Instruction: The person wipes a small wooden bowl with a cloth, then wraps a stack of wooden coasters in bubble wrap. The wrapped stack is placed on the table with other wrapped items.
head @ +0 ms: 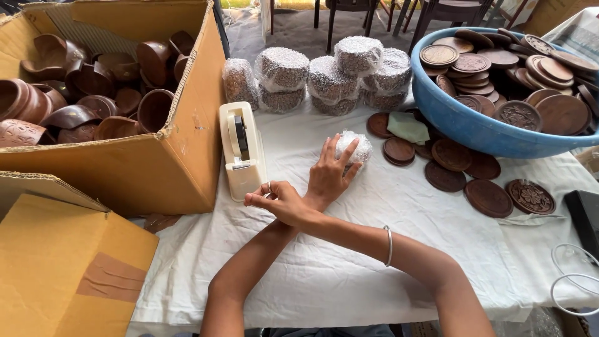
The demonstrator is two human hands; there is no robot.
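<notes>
The person's arms cross over the bench (pixel 349 262), which is covered in white cloth. The left hand (pixel 329 173) reaches across and presses flat on a small bubble-wrapped bundle (pixel 357 147), fingers spread over it rather than closed around it. The right hand (pixel 277 201) sits just beside the cream tape dispenser (pixel 242 150), its grip pinched shut at thumb and forefinger on what seems to be a strip of clear tape, too thin to make out.

Behind the bundle stands a cluster of finished bubble-wrapped packages (pixel 331 75), round and stacked. To the right, a blue plastic tub (pixel 462 122) holds dark carved wooden discs, and more round discs (pixel 465 175) lie loose on the cloth. On the left, an open cardboard box (pixel 150 168) holds brown wooden bowls (pixel 93 87), with a flattened carton (pixel 62 262) in front of it.
</notes>
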